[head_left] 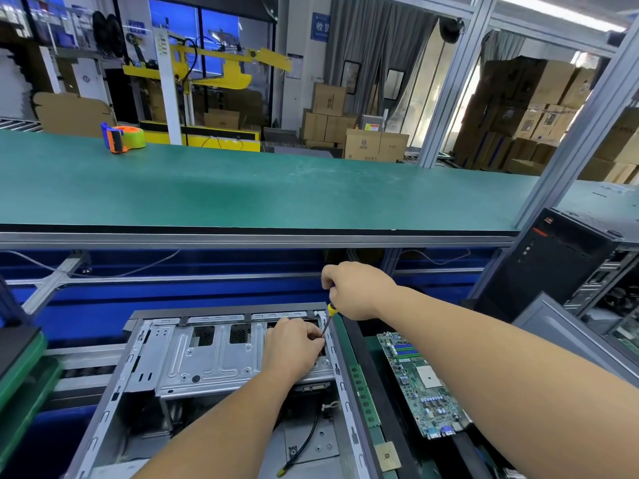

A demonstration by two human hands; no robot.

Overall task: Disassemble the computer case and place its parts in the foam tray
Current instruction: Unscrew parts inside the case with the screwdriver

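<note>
Right hand (356,292), fingers clenched round the screwdriver (328,319), tip angled down at the computer case (214,357)'s far right corner. Left hand (294,347) fingers curled there too, pinching something small (cannot tell what). Case lies open on the surface; motherboard (418,385) sits just right, in the foam tray (380,406).

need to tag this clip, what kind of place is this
Probably a factory or warehouse workstation for taking computers apart: a long green-matted workbench, stacked cardboard boxes behind it, and an opened computer case with a removed motherboard beside it.
</note>
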